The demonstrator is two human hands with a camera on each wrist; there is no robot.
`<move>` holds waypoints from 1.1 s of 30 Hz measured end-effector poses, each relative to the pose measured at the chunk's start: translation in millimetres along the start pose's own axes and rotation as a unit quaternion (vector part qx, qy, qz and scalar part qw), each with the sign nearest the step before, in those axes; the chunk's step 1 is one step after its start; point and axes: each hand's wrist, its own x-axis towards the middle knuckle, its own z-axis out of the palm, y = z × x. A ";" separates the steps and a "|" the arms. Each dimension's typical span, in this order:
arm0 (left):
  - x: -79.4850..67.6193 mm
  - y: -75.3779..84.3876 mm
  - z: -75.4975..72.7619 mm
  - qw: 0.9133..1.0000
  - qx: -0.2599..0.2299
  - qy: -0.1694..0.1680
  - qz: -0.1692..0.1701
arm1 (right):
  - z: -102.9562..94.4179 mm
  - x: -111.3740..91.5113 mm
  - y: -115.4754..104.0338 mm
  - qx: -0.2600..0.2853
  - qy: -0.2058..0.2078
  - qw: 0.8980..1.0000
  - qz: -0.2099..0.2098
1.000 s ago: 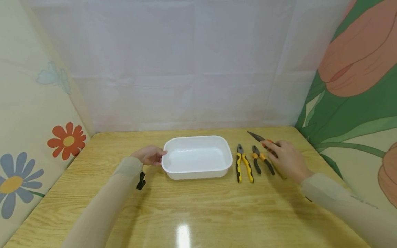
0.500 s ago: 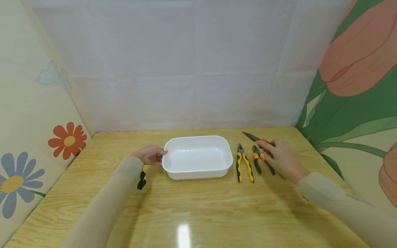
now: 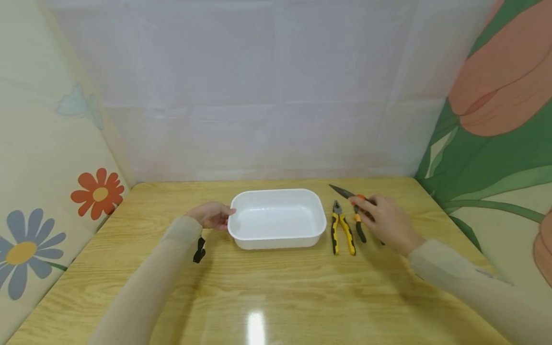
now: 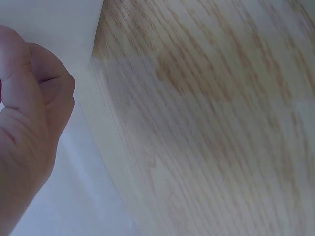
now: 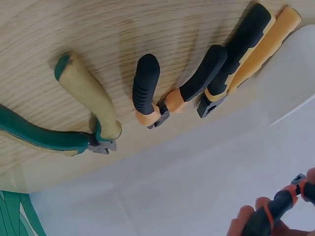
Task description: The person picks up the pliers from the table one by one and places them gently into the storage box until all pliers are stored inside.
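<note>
My left hand grips the left rim of a white plastic tray, thumb over the edge; the left wrist view shows the hand with curled fingers beside the tray's white wall. Long-nose pliers with black and red handles are in my right hand, raised over the other tools, their dark jaws pointing left toward the tray. Beneath them stand yellow-black pliers and orange-black pliers, the latter partly hidden by the hand. In the right wrist view, the held pliers show at lower right.
Green-and-tan pliers, hidden under my right hand in the head view, lie on the wooden table. A white cloth wall closes off the back. Flower-printed panels flank both sides.
My right hand has moved left with the long-nose pliers, passing over the orange-black pliers and covering more of them. The left hand stays at the tray's rim.
</note>
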 end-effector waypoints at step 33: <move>-1.1 2.7 1.2 1.000 -0.001 0.019 -0.014 | 13.9 19.3 -22.2 0.006 -0.015 0.999 -0.052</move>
